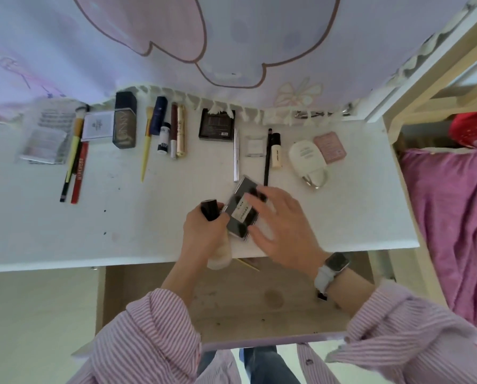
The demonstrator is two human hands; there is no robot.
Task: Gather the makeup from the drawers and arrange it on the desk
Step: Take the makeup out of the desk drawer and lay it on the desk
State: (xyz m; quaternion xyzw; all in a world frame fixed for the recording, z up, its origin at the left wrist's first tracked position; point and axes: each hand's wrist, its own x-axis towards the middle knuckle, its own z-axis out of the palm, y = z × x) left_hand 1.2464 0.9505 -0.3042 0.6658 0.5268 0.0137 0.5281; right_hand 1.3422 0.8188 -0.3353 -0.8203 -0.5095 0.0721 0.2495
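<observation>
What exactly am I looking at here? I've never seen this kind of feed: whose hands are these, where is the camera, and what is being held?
There is one picture only, from a camera worn on a person's head, looking down at their own two bare hands. No machine is involved. The left hand grips a bottle with a black cap. The right hand, with a watch on its wrist, rests its fingers on a flat black compact on the white desk. Behind them, makeup lies in a row: brushes, pencils, tubes, a dark palette and a pink case. Below the desk edge, an open drawer shows.
</observation>
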